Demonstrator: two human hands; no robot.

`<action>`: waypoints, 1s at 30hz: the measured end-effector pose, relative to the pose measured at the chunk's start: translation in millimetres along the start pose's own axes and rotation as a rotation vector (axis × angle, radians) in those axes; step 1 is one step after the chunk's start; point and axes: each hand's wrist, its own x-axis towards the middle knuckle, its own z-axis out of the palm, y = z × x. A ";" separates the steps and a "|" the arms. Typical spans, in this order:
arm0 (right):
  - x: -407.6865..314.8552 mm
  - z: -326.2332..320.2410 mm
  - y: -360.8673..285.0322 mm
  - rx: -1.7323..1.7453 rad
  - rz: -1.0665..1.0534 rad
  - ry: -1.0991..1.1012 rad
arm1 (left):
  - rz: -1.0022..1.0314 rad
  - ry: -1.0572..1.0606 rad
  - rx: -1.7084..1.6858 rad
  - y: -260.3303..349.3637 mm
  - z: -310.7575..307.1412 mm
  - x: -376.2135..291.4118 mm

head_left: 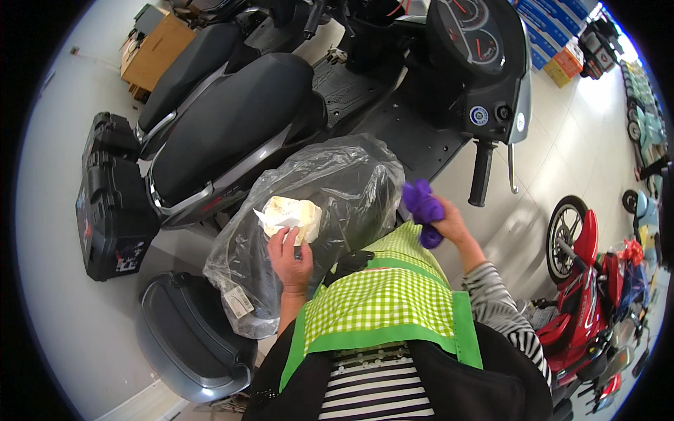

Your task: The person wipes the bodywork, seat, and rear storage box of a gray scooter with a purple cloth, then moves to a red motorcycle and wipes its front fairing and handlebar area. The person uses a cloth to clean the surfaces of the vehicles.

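A pale yellow and white packet (300, 216), with a loose white flap on its near side, lies on the plastic-wrapped scooter seat (342, 184) before me. The fingers of my left hand (290, 263) touch the packet's near edge; whether they grip it cannot be made out. Off the seat's right end, my right hand (452, 221) grips a bunched purple cloth (423, 208), whose lower end hangs below the fist. Clear crinkled film covers the dark seat, and a label with a printed code (238, 302) shows at its lower left.
Behind the wrapped seat stand other scooters with black seats (237, 126). A handlebar grip (480, 173) and brake lever jut out at right. Black top boxes (118, 210) and a grey top box (195, 337) are at left. A red motorcycle (576, 305) stands at far right.
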 end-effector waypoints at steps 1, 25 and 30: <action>-21.8 -21.6 -5.2 0.089 -0.048 -0.021 | -0.010 -0.002 -0.089 7.4 2.2 4.0; 60.0 -215.6 -199.8 -0.545 -0.932 0.345 | 0.550 -0.013 -0.371 315.2 124.6 199.9; 73.2 -235.9 -173.6 -0.289 -0.886 0.351 | 0.517 0.012 -0.269 314.1 136.8 227.1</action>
